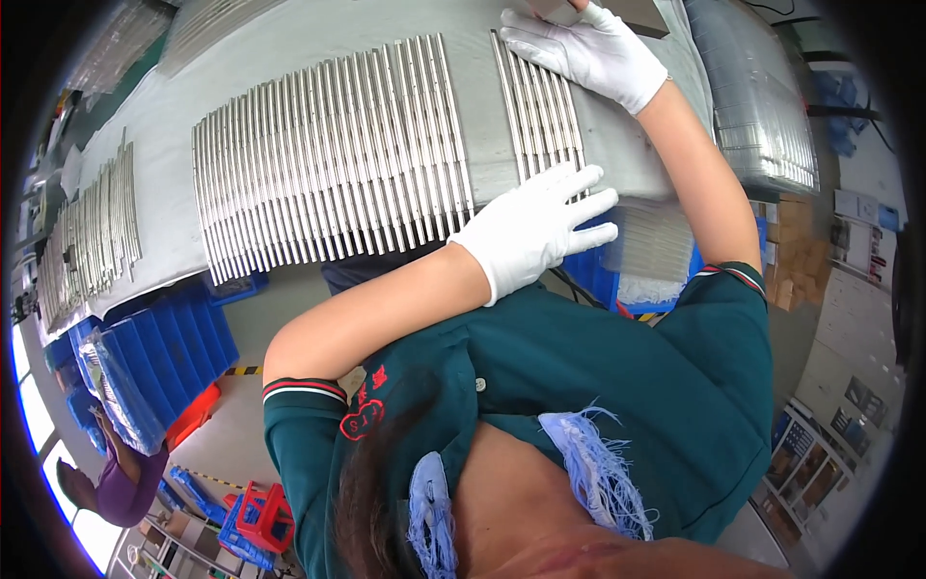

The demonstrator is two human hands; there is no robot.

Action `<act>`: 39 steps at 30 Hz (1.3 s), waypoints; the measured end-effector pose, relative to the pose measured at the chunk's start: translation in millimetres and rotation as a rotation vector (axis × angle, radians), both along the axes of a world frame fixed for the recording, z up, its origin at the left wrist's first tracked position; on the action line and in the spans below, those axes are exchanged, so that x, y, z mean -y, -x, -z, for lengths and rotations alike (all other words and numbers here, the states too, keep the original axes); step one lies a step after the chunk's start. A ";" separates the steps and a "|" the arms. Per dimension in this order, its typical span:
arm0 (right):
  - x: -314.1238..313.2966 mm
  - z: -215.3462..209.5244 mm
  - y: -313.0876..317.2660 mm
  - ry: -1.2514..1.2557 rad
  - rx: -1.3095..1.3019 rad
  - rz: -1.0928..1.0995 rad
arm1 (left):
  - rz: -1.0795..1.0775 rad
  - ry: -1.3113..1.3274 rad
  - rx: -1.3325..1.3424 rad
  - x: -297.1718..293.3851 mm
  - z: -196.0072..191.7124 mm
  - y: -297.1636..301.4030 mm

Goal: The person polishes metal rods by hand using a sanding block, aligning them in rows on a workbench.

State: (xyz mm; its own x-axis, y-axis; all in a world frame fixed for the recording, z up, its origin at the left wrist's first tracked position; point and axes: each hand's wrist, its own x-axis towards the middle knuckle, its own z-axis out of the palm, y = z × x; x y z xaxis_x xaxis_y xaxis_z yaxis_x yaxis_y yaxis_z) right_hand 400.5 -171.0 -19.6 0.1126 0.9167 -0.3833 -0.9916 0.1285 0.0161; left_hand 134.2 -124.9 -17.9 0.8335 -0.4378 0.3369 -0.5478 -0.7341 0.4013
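Observation:
My left hand (540, 230), in a white glove, is open with its fingers spread over the near ends of a small group of slim metal rods (542, 111). At the far ends of those rods is my gloved right hand (588, 56), some fingers stretched to the left. A bare fingertip shows at its top, against a grey block (556, 10) that sits between its digits and is cut off by the picture's edge. To the left, a wide row of similar shiny rods (328, 159) lies side by side on the pale grey tabletop (479, 116).
More rods (92, 227) lie at the table's left end. A clear plastic-wrapped stack (767, 125) stands at the right. Blue bins (169, 343) and a red crate (265, 516) are at the lower left, near a person in purple (130, 482). Cardboard boxes (799, 251) are at the far right.

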 end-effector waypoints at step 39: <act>-97.3 -6.1 74.6 -0.246 0.180 -0.291 | -0.486 -0.195 -0.207 -62.7 -40.0 84.5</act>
State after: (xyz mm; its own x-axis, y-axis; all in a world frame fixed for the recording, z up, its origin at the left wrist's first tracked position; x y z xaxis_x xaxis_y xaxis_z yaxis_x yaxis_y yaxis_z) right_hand 326.0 -73.8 -13.5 -0.1193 0.9819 -0.1471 -0.9757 -0.1434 -0.1659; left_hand 49.7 -62.3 22.1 0.9950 -0.0251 0.0966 -0.0528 -0.9536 0.2963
